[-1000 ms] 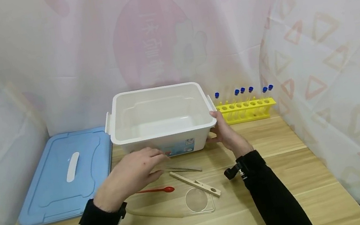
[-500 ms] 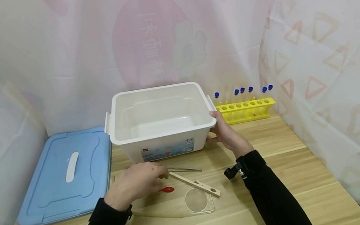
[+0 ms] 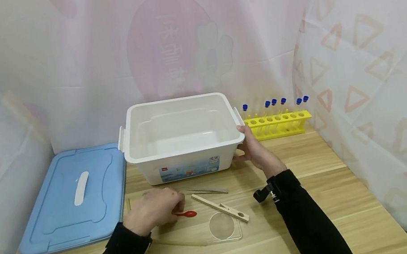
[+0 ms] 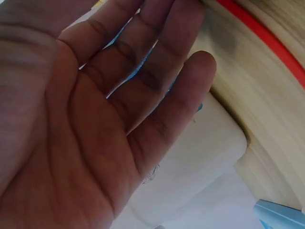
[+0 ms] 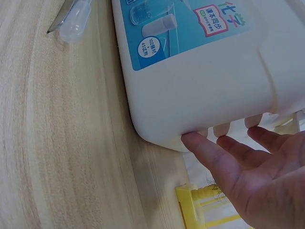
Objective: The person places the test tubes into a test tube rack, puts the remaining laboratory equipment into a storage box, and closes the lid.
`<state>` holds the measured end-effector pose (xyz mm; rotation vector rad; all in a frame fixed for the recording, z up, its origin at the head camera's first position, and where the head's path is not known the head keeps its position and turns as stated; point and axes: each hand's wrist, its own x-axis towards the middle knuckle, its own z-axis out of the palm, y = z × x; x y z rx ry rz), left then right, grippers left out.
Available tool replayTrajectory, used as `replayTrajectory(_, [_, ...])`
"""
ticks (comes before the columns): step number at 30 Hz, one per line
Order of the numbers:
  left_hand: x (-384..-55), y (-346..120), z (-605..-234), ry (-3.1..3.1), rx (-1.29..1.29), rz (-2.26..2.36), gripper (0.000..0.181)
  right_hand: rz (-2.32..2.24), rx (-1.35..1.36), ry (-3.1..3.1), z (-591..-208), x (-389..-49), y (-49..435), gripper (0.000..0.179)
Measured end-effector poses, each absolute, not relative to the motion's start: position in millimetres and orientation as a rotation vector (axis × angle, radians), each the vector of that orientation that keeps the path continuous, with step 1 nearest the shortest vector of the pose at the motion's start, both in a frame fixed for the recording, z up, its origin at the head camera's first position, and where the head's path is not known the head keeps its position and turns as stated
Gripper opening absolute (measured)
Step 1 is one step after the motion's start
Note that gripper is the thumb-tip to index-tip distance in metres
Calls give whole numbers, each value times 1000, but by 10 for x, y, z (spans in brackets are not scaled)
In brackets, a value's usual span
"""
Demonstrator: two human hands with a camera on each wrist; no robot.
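Note:
Above the handle of a red spoon hovers my left hand; its palm and extended fingers show in the left wrist view, with a red strip of handle beside them. Most of its fingertips are out of sight, so contact is unclear. My right hand presses its fingertips against the side wall of a white plastic box, near the rim corner in the head view. Close to the left hand lie metal tweezers. A clear dropper bulb appears beside them in the right wrist view.
A wooden test tube clamp, a clear round disc and a beige tube lie toward the front. At the left is a blue lid; at the right stands a yellow rack with blue-capped tubes. Curtains surround the table.
My left hand has come down and toward the front from beside the box, down near the red spoon, uncovering the box's label. The right hand stays at the box's side.

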<state>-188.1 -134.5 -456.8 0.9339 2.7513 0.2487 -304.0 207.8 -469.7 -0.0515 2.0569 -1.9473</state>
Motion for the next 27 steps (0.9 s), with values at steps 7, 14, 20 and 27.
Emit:
replayTrajectory(7, [-1892, -1354, -4600, 2759, 915, 270, 33, -1956, -49, 2056, -4686, -3034, 2066, 87])
replayTrajectory(14, [-1923, -1358, -4640, 2758, 945, 273, 31, -1957, -51, 2055, -4686, -3028, 2065, 85])
replayTrajectory(20, [-1924, -1361, -4655, 2746, 947, 291, 31, -1953, -50, 2056, -4690, -3035, 2065, 85])
replayTrajectory(27, [-1941, -1361, -4673, 2703, 923, 332, 33, -1950, -47, 2053, -4696, -3046, 2068, 86])
